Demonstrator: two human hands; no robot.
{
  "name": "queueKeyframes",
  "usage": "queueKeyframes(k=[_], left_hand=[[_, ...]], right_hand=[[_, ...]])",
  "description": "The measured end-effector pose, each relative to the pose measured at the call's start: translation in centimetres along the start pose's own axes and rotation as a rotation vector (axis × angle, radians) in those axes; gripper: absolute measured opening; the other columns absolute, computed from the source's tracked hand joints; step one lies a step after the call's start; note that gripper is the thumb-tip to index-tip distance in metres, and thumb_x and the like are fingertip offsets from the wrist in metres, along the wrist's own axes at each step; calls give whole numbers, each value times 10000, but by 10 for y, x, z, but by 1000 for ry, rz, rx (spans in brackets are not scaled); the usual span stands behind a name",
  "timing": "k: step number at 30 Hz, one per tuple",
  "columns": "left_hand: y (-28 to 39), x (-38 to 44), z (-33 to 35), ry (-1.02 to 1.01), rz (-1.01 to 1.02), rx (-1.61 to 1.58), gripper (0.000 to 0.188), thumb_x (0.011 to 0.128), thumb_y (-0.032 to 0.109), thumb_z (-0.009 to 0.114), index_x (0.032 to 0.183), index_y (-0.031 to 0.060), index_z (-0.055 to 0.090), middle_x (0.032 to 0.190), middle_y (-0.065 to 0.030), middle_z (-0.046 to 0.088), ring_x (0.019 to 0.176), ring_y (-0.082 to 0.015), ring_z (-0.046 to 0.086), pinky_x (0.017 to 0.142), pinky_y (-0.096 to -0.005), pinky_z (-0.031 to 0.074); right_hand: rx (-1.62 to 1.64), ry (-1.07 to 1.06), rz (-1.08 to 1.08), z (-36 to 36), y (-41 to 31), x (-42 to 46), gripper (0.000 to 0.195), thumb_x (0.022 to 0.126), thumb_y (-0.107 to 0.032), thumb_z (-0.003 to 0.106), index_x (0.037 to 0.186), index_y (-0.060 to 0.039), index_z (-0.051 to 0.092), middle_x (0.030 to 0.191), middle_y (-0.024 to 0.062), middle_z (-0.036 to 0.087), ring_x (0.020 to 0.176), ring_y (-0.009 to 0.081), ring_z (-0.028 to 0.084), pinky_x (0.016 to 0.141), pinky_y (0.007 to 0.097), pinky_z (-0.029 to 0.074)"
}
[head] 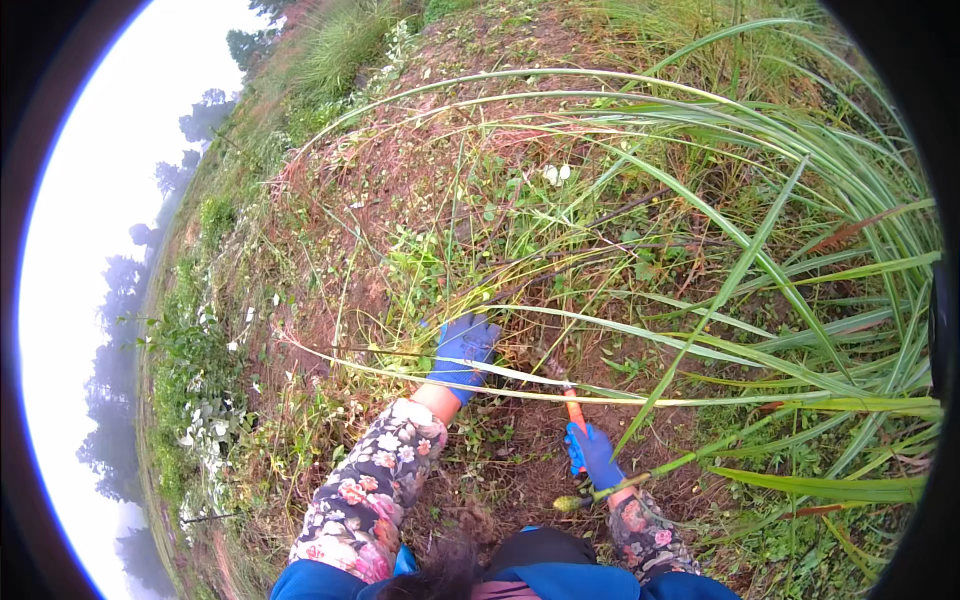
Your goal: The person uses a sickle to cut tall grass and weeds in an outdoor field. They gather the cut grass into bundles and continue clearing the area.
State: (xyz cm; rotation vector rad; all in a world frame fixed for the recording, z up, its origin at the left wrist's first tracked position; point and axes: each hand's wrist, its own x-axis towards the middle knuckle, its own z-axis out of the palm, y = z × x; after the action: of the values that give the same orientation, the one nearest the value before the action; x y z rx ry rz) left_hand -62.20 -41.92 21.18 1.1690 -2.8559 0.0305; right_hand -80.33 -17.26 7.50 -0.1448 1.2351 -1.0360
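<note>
My left hand, in a blue work glove, is down among the low weeds, its fingers curled over a bunch of thin yellow-green weed stems. The fingertips are hidden under the hand. To its right and nearer my body, my right hand, gloved in blue too, grips the orange handle of a hand tool. The tool's metal head is blurred against the soil, so its shape is unclear. Long grass blades cross in front of the left glove and the tool.
A big clump of long-bladed grass arches in from the right. Dark thin stalks lie beyond my hands. A green stem with a knobbly tip crosses my right wrist. Leafy white-patched plants grow at left on the slope.
</note>
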Motion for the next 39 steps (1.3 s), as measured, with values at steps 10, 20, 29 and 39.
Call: queueKeyframes(k=[10, 20, 29, 39], left_hand=[[38, 43, 17, -53, 81, 85, 221, 779, 151, 583, 998, 139, 603, 977, -90, 562, 979, -262, 543, 819, -409, 455], [0, -17, 20, -106, -37, 78, 444, 752, 233, 634, 1179, 129, 568, 1035, -102, 555, 1033, -276, 528, 832, -385, 463], [6, -13, 21, -76, -8, 142, 436, 776, 270, 625, 1184, 126, 575, 1024, -92, 556, 1019, -273, 541, 784, -401, 476], [13, -60, 6, -141, -80, 43, 418, 772, 243, 626, 1153, 74, 596, 990, -132, 580, 1002, -305, 551, 827, -427, 455]], right_hand=[[396, 79, -433, -30, -221, 218, 337, 952, -401, 543, 711, -167, 517, 504, -21, 429, 399, 158, 444, 369, 315, 346], [-478, -129, -378, 10, -33, 58, 217, 948, -331, 587, 939, -118, 627, 622, -45, 502, 481, 72, 466, 426, 241, 366], [128, 389, -437, -28, -101, 128, 271, 962, -367, 556, 851, -119, 540, 591, -31, 468, 412, 106, 432, 369, 275, 377], [-627, 242, -746, 127, -94, 93, 347, 921, -359, 602, 813, -34, 552, 574, 66, 501, 503, 189, 509, 489, 372, 410]])
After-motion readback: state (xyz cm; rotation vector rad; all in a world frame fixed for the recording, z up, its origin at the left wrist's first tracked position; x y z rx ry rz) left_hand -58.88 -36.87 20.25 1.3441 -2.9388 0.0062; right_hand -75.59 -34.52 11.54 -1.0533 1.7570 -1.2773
